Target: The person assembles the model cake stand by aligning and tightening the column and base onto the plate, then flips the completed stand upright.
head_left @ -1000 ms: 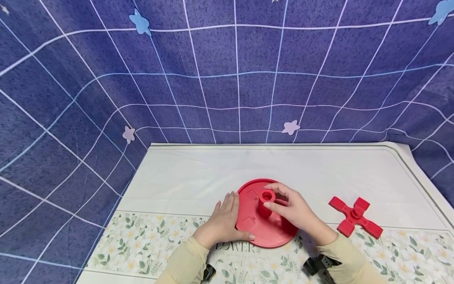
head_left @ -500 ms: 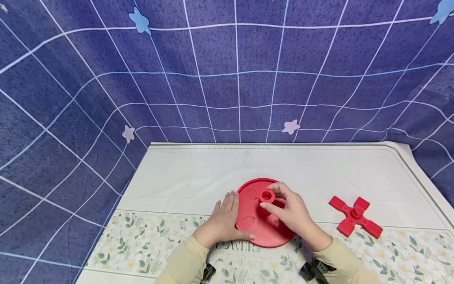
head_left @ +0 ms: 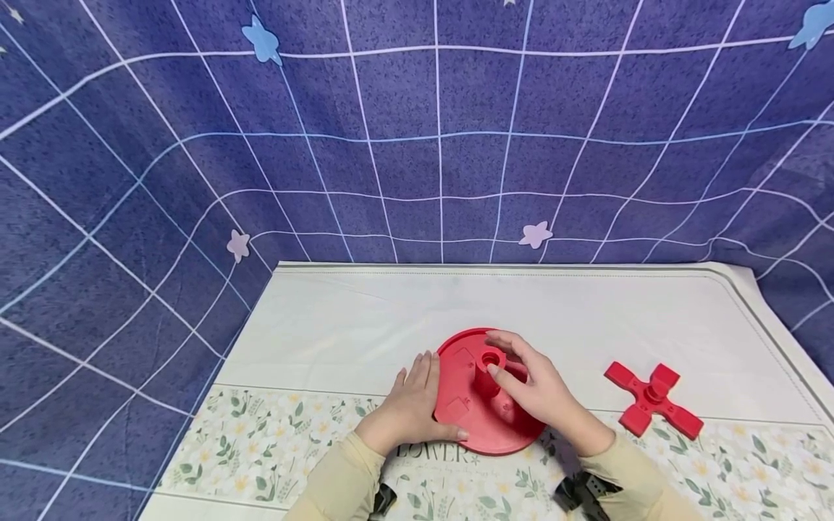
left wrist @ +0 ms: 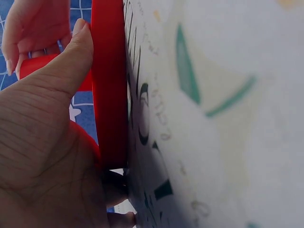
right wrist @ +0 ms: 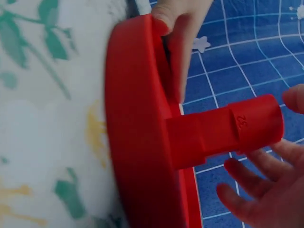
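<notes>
A red round base with a raised rim lies on the table. From its middle rises a hollow red post, marked 32 near its end. My left hand lies against the base's left side, fingers straight along the edge and thumb resting on the front rim. Loosely around the post's top is my right hand. In the right wrist view, a small gap separates its thumb from the post, while the other fingers spread close to its side; whether they touch is hard to tell.
A red cross-shaped piece with a short stub at its centre lies to the right. The tablecloth is white with a flowered band. A blue gridded curtain with stars hangs behind and to the left.
My right thumb moved left across the post's front and has since come back rightward, away from it. The left hand stays at the base's edge.
</notes>
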The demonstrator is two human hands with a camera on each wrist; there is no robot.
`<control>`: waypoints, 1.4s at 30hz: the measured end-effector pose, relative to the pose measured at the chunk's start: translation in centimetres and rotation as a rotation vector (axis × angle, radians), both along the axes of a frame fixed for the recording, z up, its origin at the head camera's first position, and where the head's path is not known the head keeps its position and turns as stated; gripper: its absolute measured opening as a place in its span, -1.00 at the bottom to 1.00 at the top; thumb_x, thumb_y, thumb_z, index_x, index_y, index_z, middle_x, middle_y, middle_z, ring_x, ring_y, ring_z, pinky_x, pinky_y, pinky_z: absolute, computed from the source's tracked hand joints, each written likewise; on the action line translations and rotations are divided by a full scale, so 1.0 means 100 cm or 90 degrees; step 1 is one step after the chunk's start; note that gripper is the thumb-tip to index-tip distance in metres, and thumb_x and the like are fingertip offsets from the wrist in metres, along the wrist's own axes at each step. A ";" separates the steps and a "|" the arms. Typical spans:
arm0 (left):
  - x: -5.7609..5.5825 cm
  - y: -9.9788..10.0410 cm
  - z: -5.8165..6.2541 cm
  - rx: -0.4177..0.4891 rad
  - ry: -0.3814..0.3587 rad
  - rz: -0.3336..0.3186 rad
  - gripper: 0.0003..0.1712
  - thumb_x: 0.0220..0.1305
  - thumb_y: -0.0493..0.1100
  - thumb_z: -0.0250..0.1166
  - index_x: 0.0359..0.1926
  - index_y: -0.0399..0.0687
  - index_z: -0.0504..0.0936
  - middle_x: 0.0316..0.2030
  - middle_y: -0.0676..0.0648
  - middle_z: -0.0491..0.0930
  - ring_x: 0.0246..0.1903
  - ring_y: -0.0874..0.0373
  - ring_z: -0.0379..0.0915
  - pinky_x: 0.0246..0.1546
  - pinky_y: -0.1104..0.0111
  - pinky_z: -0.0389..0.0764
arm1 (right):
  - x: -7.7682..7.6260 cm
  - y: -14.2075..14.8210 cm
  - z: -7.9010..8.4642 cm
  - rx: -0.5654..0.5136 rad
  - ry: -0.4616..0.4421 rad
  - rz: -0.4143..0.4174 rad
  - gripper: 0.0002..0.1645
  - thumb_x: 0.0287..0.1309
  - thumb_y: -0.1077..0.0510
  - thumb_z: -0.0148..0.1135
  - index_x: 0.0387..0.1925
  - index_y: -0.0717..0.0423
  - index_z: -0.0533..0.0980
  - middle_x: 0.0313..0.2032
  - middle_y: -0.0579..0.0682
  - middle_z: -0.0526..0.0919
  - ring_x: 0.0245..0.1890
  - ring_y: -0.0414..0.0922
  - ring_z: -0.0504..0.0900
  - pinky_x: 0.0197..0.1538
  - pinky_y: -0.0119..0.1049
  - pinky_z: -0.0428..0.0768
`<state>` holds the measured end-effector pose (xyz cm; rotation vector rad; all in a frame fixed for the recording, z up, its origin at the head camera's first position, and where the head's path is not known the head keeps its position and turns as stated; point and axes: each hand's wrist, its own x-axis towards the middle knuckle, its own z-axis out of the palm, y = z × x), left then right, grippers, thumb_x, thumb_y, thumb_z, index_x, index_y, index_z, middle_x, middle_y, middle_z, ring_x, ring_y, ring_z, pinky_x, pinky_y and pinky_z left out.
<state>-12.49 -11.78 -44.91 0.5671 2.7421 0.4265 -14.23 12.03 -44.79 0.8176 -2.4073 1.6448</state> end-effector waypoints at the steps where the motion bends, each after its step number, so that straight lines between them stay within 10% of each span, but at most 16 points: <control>1: 0.000 0.000 0.000 -0.001 0.000 0.000 0.49 -0.08 0.54 0.31 0.51 -0.34 -0.19 0.50 -0.31 -0.20 0.49 -0.17 -0.32 0.41 -0.07 -0.09 | -0.001 0.001 0.001 -0.010 -0.010 0.024 -0.42 0.24 0.28 0.24 0.29 0.15 0.36 0.19 0.03 0.51 0.17 0.02 0.52 0.14 -0.08 0.54; 12: 0.000 -0.001 -0.001 0.000 0.005 -0.004 0.49 -0.07 0.54 0.30 0.51 -0.34 -0.20 0.50 -0.32 -0.20 0.49 -0.17 -0.33 0.41 -0.08 -0.10 | -0.011 0.006 0.001 -0.070 -0.060 0.213 -0.45 0.28 0.44 0.10 0.29 0.37 0.30 0.11 0.42 0.44 -0.01 0.12 0.61 0.06 -0.37 0.57; 21: 0.000 -0.001 -0.001 0.001 0.006 0.000 0.49 -0.07 0.54 0.30 0.51 -0.34 -0.19 0.50 -0.32 -0.20 0.49 -0.18 -0.32 0.41 -0.09 -0.10 | -0.005 0.002 0.000 -0.005 -0.074 0.072 -0.47 0.22 0.23 0.31 0.21 0.02 0.42 0.00 -0.03 0.59 -0.04 -0.15 0.62 0.07 -0.21 0.59; 42: 0.001 0.000 -0.001 -0.004 0.009 -0.001 0.49 -0.08 0.55 0.30 0.51 -0.33 -0.19 0.51 -0.31 -0.21 0.49 -0.17 -0.32 0.41 -0.08 -0.09 | 0.005 -0.011 -0.002 0.069 0.029 -0.091 -0.47 0.05 0.11 0.48 0.01 0.04 0.40 -0.26 -0.22 0.54 -0.22 -0.23 0.66 -0.07 -0.22 0.65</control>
